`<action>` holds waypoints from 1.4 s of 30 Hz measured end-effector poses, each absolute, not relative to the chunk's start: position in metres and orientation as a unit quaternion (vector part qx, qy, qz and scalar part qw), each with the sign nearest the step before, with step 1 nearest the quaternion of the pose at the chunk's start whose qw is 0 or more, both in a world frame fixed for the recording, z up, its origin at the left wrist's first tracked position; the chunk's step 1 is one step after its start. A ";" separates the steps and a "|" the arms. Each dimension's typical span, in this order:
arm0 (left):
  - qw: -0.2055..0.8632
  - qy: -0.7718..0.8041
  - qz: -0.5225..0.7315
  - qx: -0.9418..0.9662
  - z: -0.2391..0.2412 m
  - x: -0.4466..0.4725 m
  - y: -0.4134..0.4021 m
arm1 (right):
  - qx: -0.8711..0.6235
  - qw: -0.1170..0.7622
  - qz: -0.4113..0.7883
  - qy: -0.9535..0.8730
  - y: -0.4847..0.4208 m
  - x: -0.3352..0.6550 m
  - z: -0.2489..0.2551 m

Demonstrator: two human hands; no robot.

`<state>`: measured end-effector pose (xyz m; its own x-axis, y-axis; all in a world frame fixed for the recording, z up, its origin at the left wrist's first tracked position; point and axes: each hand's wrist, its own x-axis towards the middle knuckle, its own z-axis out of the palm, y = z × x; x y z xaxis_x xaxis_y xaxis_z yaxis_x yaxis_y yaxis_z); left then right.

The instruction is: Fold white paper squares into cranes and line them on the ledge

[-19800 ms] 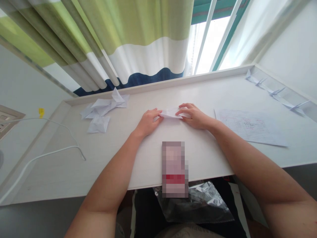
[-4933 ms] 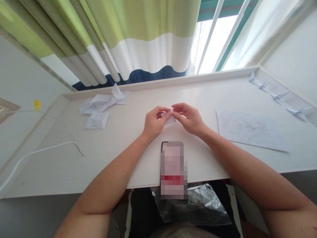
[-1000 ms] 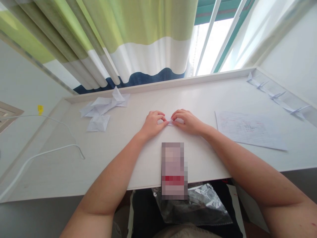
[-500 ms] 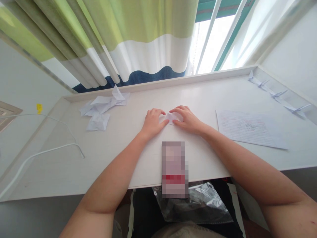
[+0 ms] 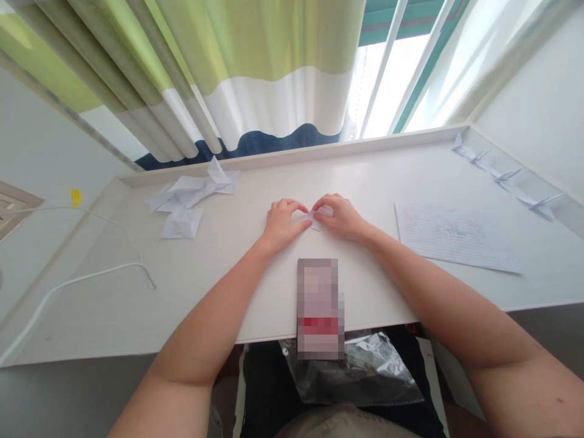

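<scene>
Between my two hands, on the white desk (image 5: 237, 304), lies a small piece of folded white paper (image 5: 314, 224). My left hand (image 5: 283, 224) grips its left side with thumb and forefinger. My right hand (image 5: 343, 218) pinches it on the right, the fingertips of both hands almost meeting over its middle. The fingers cover much of the paper, so its exact shape is hidden. Just in front of the hands, a flat upright-lying rectangle (image 5: 318, 304), blurred into blocks with a red band, reaches over the desk's near edge.
Several folded white papers (image 5: 189, 193) are heaped at the back left. A written sheet (image 5: 456, 240) lies at the right, with a row of folded paper pieces (image 5: 506, 176) behind it. A white cable (image 5: 91, 277) loops at the left. Clear plastic (image 5: 374, 371) rests on my lap.
My right hand's thumb and forefinger have moved left and closed in toward the middle of the folded paper. The left hand stays nearly in place. The view has shifted slightly.
</scene>
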<state>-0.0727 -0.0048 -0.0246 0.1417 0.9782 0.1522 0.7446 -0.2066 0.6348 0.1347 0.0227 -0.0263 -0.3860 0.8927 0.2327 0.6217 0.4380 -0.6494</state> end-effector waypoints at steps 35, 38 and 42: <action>0.079 0.387 0.198 0.897 -0.009 -0.098 -0.010 | -0.424 0.287 0.206 -0.834 0.018 0.156 -0.029; 0.057 0.361 0.186 0.912 -0.006 -0.095 -0.014 | -0.443 0.281 0.164 -0.835 0.020 0.158 -0.029; 0.073 0.340 0.148 0.926 -0.002 -0.085 -0.020 | -0.471 0.277 0.149 -0.824 0.020 0.161 -0.023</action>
